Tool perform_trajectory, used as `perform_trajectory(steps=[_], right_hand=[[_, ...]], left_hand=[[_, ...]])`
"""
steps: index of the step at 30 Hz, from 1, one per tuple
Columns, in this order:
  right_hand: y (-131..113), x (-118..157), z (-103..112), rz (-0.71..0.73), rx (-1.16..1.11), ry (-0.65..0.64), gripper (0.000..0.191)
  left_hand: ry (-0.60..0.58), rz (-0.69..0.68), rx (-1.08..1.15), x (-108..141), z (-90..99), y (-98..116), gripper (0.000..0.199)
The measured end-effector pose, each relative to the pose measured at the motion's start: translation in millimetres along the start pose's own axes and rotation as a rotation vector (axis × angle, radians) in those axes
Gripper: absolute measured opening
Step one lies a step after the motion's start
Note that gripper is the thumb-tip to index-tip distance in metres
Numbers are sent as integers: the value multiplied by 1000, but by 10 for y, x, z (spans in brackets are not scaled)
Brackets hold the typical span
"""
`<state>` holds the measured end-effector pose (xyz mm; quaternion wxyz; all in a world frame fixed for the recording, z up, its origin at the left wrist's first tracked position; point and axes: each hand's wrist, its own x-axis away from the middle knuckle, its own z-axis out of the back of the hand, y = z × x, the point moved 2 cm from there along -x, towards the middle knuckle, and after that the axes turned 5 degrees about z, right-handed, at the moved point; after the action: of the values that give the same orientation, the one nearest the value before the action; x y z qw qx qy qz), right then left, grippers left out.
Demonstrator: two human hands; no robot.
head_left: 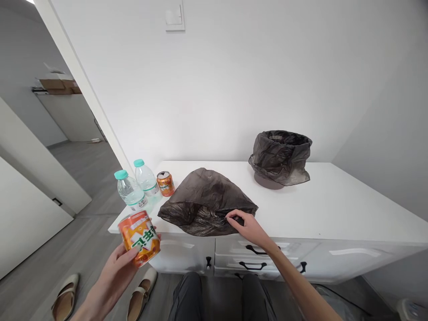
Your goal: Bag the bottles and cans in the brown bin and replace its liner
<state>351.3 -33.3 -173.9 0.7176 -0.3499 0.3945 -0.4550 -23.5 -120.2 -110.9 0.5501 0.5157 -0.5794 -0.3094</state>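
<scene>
Surface: glossy white cabinet top [337, 209]. Clock positions read from the middle of the loose bag, 12 o'clock toward the wall [214, 80].

Item: 1 translucent black thin plastic bag [209, 191], spread as a low fan across the surface, its crumpled edge at 6 o'clock reaching the front border.

Item: 1 orange metal can with white and green lettering [140, 238], at 8 o'clock, tilted, lifted clear of the surface. Held in the left hand [118, 266], fingers and thumb wrapped around its lower part.

Right hand [249, 228]: at 4 o'clock, thumb and forefinger pinching the crumpled film of the bag.

Items: 2 clear plastic bottles with turquoise caps [131, 191], upright at 9 to 10 o'clock, near each other.

Item: 1 smaller-looking orange can [166, 184], upright at 10 o'clock, between the bottles and the bag.

Item: 1 round brown bin [268, 182] at 2 o'clock, dressed with a black plastic liner [277, 158] folded over its rim.

Condition: the bin is lined; the loose bag lies out, its mouth not seen standing open. The bottles and cans are outside it. Contents of bag and bin cannot be told.
</scene>
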Motion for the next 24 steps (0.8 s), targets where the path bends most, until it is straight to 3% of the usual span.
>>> perform_trajectory(steps=[7, 12, 17, 21, 24], right_hand=[[-4, 1, -14, 1, 9, 8, 33], [25, -4, -27, 7, 0, 11, 34], [93, -7, -37, 16, -2, 12, 35], [78, -3, -25, 8, -15, 8, 37], [35, 1, -16, -16, -28, -1, 37]], left_hand=[[333, -413, -559, -279, -175, 249, 74], [292, -557, -651, -823, -290, 125, 75], [243, -610, -650, -1322, -373, -10, 91], [239, -765, -665, -1251, -312, -206, 105], [379, -886, -753, -924, -208, -357, 96]])
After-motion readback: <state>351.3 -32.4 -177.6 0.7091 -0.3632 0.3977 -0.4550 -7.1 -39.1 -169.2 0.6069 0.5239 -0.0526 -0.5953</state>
